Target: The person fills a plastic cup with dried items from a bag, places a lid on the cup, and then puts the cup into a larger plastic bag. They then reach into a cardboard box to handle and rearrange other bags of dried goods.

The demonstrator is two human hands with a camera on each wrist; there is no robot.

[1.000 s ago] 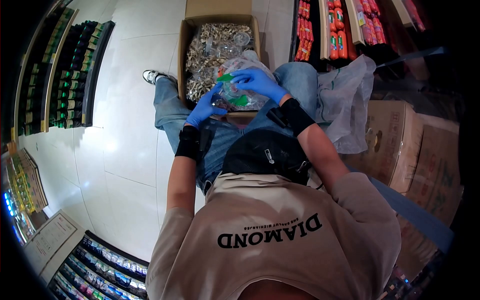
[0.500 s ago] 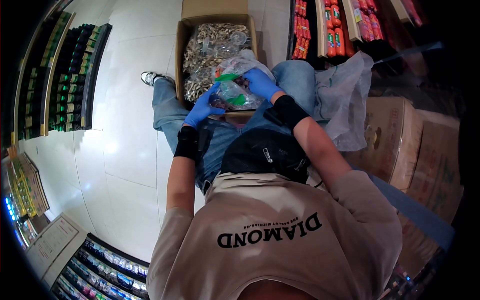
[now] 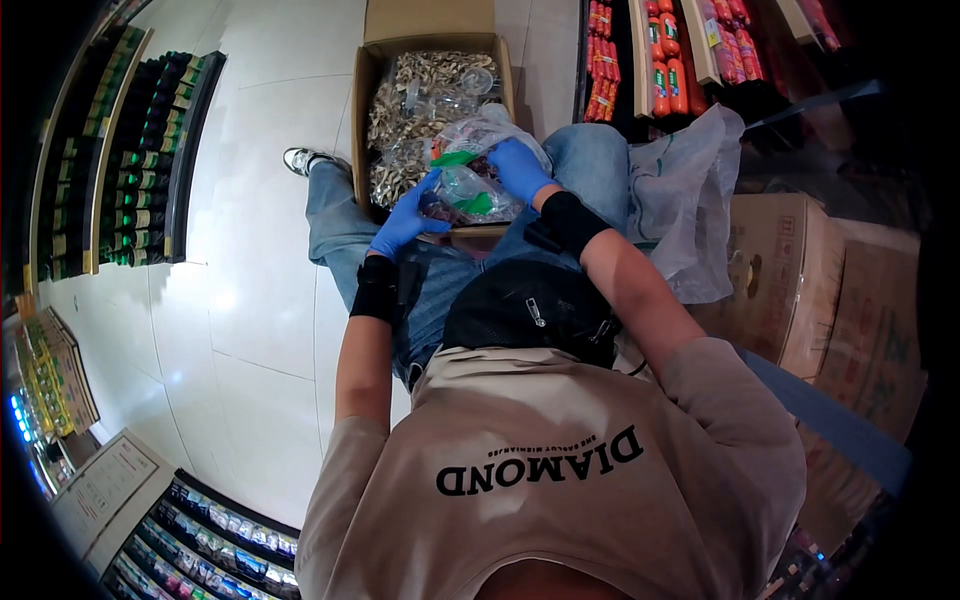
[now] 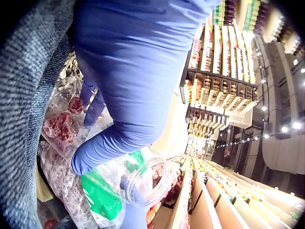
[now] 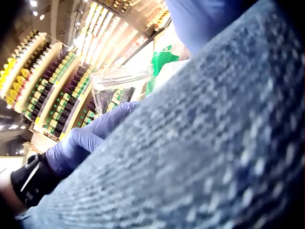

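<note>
My left hand [image 3: 407, 218], in a blue glove, grips a clear plastic jar [image 5: 121, 78] with a round open rim. In the left wrist view the jar [image 4: 157, 183] tilts past the thumb. Below it lies a clear plastic bag [image 4: 102, 195] with green print, also seen in the head view as a crumpled bag [image 3: 460, 185]. Dark red, sugar-dusted dried fruit [image 4: 59, 126] shows in clear plastic beside the left fingers. My right hand [image 3: 522, 172], also blue-gloved, reaches into the bag opening, its fingertips hidden there.
An open cardboard box [image 3: 362, 120] between the legs holds packs of sliced dried mushrooms [image 3: 425, 75]. A white plastic bag [image 3: 685, 205] hangs beside the right knee, near sealed cartons [image 3: 775, 280]. Shelves of red-wrapped sausages [image 3: 670, 75] stand front right, bottle shelves [image 3: 140, 180] at left.
My right hand has moved from above the green-printed part of the bag to the right, and its fingers have gone into the bag opening. The left hand stays nearly in place.
</note>
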